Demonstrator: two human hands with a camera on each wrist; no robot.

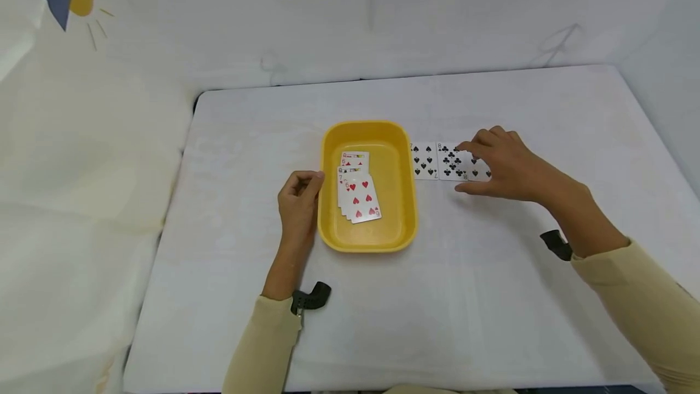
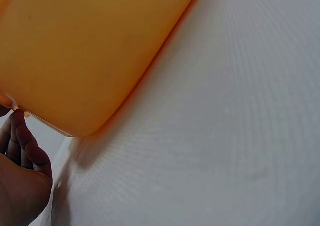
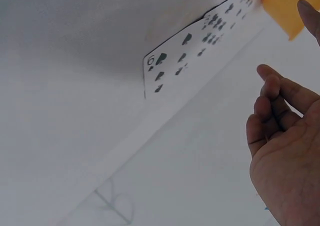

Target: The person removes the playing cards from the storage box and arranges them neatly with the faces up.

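A yellow tray (image 1: 367, 243) stands mid-table with a fanned pile of red heart cards (image 1: 358, 196) inside. My left hand (image 1: 308, 182) holds the tray's left rim, fingers curled against it; in the left wrist view the fingertips (image 2: 19, 123) touch under the tray (image 2: 85, 51). Right of the tray lies a row of black cards: a seven of spades (image 1: 425, 161), an eight of clubs (image 1: 451, 162) and a third card (image 1: 481, 171) partly hidden by my right hand (image 1: 476, 154). That hand hovers with relaxed fingers (image 3: 272, 93), holding nothing; the six of spades (image 3: 170, 68) lies flat.
The white table (image 1: 437, 309) is bounded by pale cloth behind and on the left. Its front edge runs along the bottom of the head view. Black wrist mounts (image 1: 310, 297) sit on both forearms.
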